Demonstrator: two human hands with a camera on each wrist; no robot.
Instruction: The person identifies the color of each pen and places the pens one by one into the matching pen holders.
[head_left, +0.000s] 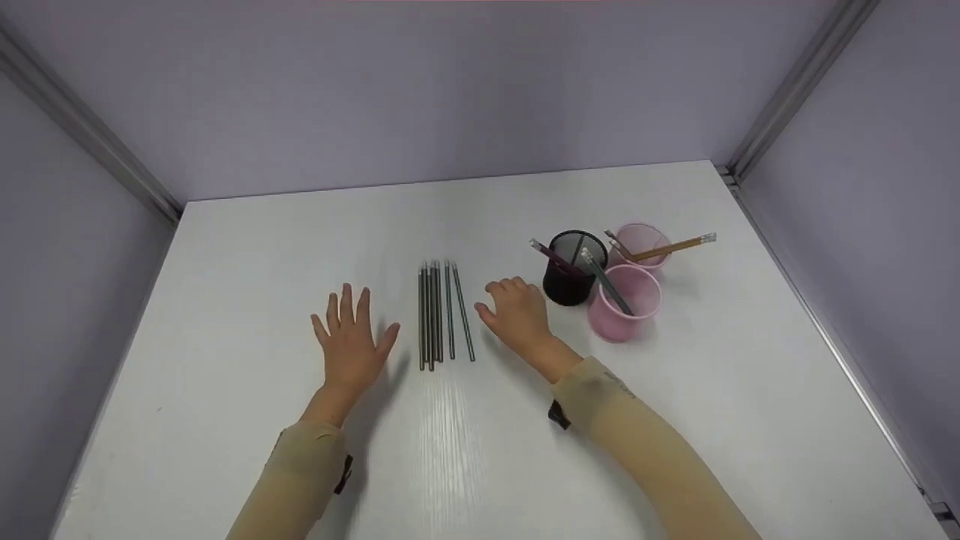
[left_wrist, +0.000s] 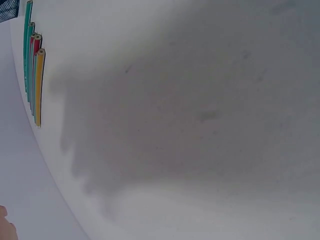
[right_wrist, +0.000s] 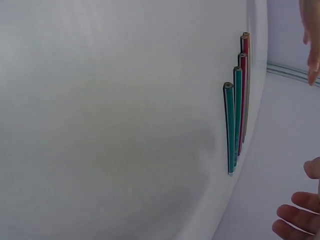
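While hovering over the worktop (head_left: 300, 240) with the row of pencils (head_left: 442, 315) lying flat between the 2, keep the left grip (head_left: 351, 341) wide open, fingers straight and spread, holding nothing, and the right grip (head_left: 517, 311) loosely bent, likewise empty. Best, by the look of it, to pinch only the pencil nearest the right grip, near its middle, and lift it level to avoid rolling the close-packed neighbours. Mind the black mesh cup (head_left: 574, 270) and the 2 pink cups (head_left: 626, 304) just beyond the right grip, each already holding leaning pencils.
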